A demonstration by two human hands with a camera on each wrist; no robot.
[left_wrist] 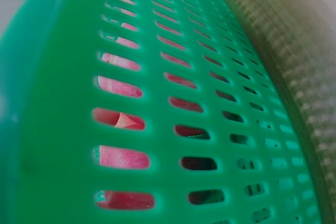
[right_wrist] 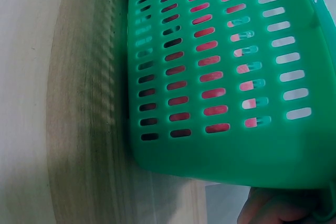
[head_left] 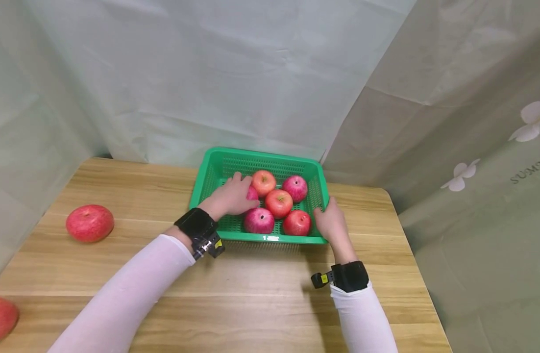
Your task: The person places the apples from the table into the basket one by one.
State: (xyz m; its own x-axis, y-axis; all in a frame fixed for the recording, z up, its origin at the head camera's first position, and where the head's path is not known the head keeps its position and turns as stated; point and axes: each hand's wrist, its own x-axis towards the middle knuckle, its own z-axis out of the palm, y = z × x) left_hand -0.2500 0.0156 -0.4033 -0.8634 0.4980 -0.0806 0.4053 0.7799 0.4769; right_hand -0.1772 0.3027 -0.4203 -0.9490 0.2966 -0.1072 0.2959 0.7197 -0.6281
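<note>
A green plastic basket with slotted walls stands at the far side of the wooden table, holding several red apples. Inside its left part, my left hand grips a dark pink apple, mostly covered by the fingers. Close by are a purplish apple and a lighter red apple. My right hand holds the basket's right rim near the front corner; part of it shows below the basket wall in the right wrist view. Only slots and apple skin appear through the wall in the left wrist view.
A big red apple lies on the table left of the basket. Another apple is cut off by the lower left frame edge. Pale cloth hangs behind the table, and a printed curtain hangs on the right.
</note>
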